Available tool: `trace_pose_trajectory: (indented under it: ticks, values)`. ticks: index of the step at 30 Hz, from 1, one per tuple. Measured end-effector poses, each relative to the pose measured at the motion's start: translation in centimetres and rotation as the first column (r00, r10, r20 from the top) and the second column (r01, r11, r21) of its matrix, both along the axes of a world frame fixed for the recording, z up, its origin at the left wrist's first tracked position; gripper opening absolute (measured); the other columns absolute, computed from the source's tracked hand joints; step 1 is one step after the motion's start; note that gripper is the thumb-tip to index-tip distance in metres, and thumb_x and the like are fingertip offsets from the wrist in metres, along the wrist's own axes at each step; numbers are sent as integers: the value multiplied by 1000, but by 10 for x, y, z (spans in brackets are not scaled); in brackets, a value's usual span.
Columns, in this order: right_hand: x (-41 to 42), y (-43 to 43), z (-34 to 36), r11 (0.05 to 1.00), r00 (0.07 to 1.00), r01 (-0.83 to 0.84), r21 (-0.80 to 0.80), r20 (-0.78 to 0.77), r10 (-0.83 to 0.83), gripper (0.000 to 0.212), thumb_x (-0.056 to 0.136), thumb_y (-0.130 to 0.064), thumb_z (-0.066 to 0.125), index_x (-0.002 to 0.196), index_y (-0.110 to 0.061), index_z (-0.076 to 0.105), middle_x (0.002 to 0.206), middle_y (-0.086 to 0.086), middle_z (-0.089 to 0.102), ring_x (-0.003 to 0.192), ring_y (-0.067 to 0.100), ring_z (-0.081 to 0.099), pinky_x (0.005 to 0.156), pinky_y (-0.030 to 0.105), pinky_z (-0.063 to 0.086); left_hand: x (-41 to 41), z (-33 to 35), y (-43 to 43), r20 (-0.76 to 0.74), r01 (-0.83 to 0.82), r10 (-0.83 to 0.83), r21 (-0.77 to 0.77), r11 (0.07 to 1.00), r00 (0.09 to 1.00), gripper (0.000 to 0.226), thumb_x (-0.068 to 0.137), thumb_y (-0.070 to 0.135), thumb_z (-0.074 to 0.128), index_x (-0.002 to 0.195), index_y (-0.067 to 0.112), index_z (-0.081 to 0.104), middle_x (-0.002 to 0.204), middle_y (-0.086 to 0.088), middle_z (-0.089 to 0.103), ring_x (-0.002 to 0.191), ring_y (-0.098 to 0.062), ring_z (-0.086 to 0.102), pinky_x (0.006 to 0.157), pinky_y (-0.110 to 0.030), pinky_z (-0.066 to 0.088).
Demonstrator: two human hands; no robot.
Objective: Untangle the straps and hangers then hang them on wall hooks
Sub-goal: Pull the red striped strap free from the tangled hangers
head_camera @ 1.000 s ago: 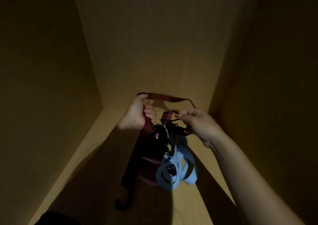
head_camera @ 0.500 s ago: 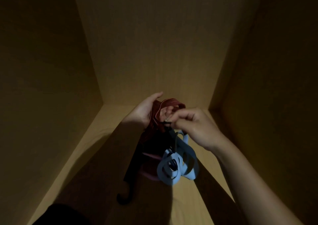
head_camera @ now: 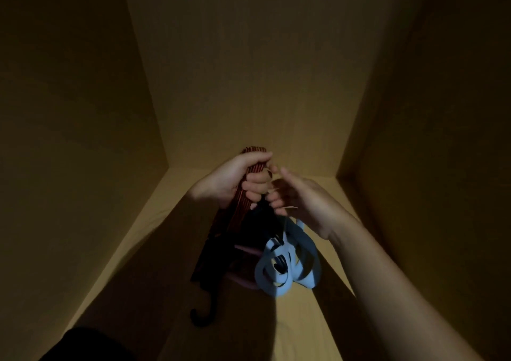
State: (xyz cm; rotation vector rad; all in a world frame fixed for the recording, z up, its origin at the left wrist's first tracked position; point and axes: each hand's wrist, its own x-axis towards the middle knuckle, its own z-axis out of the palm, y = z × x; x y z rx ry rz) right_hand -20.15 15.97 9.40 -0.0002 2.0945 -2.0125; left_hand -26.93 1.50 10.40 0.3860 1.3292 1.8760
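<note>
- Head view, at 6 o'clock of frame centre: left hand (head_camera: 237,179), fisted tight round the red striped strap (head_camera: 243,203), with the folded top of the strap protruding above the knuckles at 12 o'clock.
- Right hand (head_camera: 301,203), at 3 o'clock of the left and just beside it, fingers curled toward the top of the bundle; blurred, so any hold not determinable.
- Dark tangle (head_camera: 249,239), hanging at 6 o'clock below both hands.
- Blue strap (head_camera: 287,269), in looped coils at 5 o'clock of the tangle, beneath the right hand.
- Black hook (head_camera: 203,316), at 7 o'clock, lowest part of the bundle.
- Wooden panels (head_camera: 249,84), dimly lit, on three sides.
</note>
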Motion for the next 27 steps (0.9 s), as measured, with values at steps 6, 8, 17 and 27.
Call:
trace_pose_trajectory:
  ticks: [6,8,17,27]
  values:
    - [-11,-10,14,963,988,115,-244,131,-85,57,89,-48,48,117,1,56,115,30,60,107,37,59,90,37,49,20,-7,3,-227,234,-344,-403,885,911,21,84,21,48,69,12,59,48,8,41,44,-6,39,55,-21,38]
    - [-13,-12,16,918,985,172,-357,71,-157,24,91,-27,53,96,-5,61,92,14,64,88,25,61,78,31,51,22,-6,2,-228,236,-387,-493,837,894,20,89,17,49,75,10,61,55,5,47,53,-7,46,64,-23,42]
    - [-6,-11,22,927,988,4,-374,-144,-62,15,89,-6,49,86,-11,62,72,-2,66,65,8,60,62,23,46,12,-3,-9,33,-95,92,91,991,995,69,85,62,34,114,4,56,102,-14,63,90,-24,62,84,-35,48]
    - [0,-13,19,982,982,-137,131,-115,153,20,86,-3,47,77,-7,65,76,3,64,64,5,61,64,13,46,-1,23,18,29,-365,364,21,931,931,27,95,28,44,90,8,62,57,2,63,54,-10,63,66,-26,52]
